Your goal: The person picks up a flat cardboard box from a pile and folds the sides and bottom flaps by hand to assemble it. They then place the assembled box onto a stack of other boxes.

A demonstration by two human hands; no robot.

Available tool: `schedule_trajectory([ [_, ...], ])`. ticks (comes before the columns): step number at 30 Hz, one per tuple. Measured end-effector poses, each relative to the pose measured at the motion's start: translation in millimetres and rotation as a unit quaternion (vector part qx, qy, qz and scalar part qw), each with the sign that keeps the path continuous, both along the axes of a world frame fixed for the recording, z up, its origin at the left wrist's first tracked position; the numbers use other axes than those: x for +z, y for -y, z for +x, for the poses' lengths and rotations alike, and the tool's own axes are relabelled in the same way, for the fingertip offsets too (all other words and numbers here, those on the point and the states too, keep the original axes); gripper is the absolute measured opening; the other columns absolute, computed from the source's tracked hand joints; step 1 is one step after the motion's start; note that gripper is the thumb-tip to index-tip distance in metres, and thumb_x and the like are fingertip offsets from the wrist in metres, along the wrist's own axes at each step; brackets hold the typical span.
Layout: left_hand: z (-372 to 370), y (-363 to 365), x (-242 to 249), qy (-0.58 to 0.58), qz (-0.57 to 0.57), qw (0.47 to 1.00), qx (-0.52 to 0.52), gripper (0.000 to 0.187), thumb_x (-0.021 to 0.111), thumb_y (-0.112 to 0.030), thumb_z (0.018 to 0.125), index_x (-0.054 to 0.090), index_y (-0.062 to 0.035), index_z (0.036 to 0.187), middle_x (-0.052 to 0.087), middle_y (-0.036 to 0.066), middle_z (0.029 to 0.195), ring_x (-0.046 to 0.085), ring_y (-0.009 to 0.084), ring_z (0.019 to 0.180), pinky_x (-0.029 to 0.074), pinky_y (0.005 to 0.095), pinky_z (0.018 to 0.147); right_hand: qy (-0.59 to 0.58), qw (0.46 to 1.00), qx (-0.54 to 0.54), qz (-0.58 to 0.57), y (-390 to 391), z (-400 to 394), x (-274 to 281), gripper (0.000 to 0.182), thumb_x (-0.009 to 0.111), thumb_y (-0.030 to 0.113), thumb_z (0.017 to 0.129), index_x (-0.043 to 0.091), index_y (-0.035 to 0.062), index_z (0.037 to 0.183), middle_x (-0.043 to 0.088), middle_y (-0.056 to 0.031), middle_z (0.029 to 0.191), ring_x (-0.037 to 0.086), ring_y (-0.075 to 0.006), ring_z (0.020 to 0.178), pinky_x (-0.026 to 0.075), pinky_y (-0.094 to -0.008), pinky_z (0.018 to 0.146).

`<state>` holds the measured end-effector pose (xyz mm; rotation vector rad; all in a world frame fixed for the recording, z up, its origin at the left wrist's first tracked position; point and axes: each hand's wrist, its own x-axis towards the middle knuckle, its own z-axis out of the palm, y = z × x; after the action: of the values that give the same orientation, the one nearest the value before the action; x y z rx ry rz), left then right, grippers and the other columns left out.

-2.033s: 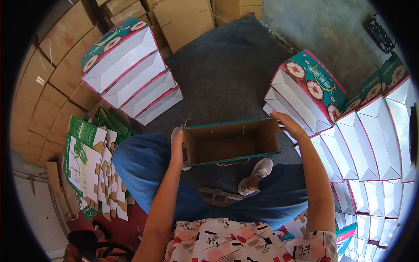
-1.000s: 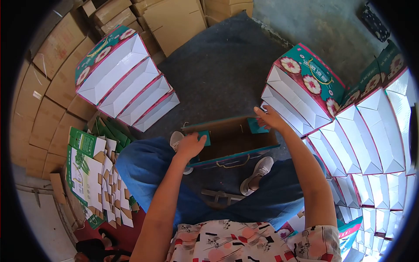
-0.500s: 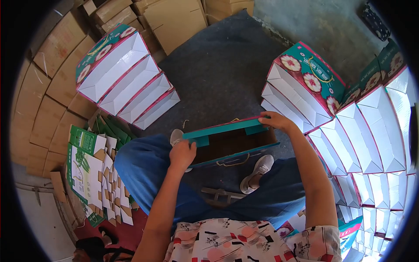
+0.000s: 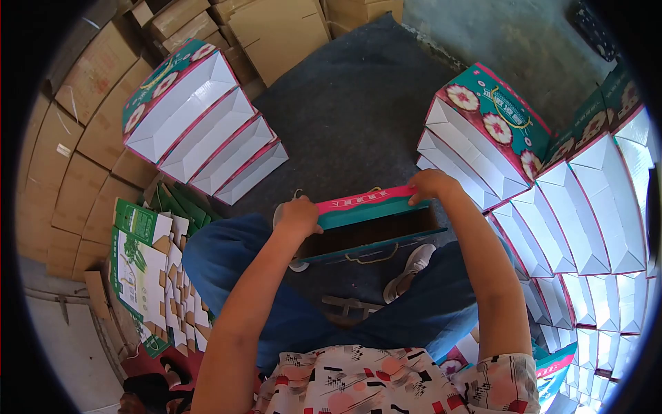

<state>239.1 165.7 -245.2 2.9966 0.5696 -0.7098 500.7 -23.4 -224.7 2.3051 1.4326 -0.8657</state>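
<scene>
Between my knees stands a teal and pink gift box (image 4: 376, 243), its long top open onto a dark brown inside. A yellow rope handle (image 4: 372, 257) hangs on its near side. My left hand (image 4: 301, 217) is closed on the left end of the box's far top flap (image 4: 358, 200), whose pink strip with pale lettering faces up. At the flap's right end, my right hand (image 4: 432, 186) pinches the edge, thumb on the near face. Part of the left end of the box is hidden behind my left hand.
White-bottomed gift boxes are stacked at the left (image 4: 207, 114) and right (image 4: 476, 138), with many more along the right edge. Flattened green and white cartons (image 4: 141, 265) lie left of my knee. Brown cartons (image 4: 96, 131) line the far left. Another person's foot (image 4: 176, 372) shows lower left.
My left hand has moved up and right onto the far flap. That flap has tipped, so its pink lettered strip now shows. My right hand stays at the right corner.
</scene>
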Motion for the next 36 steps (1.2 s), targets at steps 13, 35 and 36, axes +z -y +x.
schedule_trajectory([
  [13, 11, -13, -14, -0.048, -0.047, 0.997, -0.026, 0.051, 0.072, -0.047, 0.071, 0.068, -0.0028, 0.096, 0.064, 0.018, 0.099, 0.063, 0.0319, 0.093, 0.051, 0.0398, 0.077, -0.012, 0.998, 0.019, 0.058, 2, 5, -21, 0.049, 0.073, 0.034, 0.071, 0.062, 0.0099, 0.112, 0.063, -0.0120, 0.111, 0.058, -0.0298, 0.106, 0.046, -0.0410, 0.088],
  [35, 18, 6, -11, -0.067, 0.029, 0.997, -0.036, 0.047, 0.073, -0.042, 0.072, 0.068, -0.0046, 0.100, 0.061, 0.017, 0.107, 0.063, 0.0289, 0.096, 0.052, 0.0367, 0.078, 0.217, 0.954, 0.047, -0.199, -31, -42, -45, 0.029, 0.066, 0.023, 0.075, 0.069, 0.0091, 0.100, 0.067, -0.0102, 0.106, 0.065, -0.0268, 0.094, 0.050, -0.0453, 0.073],
  [36, 17, 7, -13, -0.062, 0.036, 0.997, -0.040, 0.047, 0.073, -0.041, 0.071, 0.068, -0.0044, 0.100, 0.061, 0.018, 0.108, 0.063, 0.0291, 0.095, 0.052, 0.0366, 0.077, 0.210, 0.947, 0.060, -0.235, -35, -44, -38, 0.030, 0.066, 0.024, 0.075, 0.069, 0.0090, 0.100, 0.067, -0.0102, 0.107, 0.065, -0.0267, 0.095, 0.050, -0.0460, 0.073],
])
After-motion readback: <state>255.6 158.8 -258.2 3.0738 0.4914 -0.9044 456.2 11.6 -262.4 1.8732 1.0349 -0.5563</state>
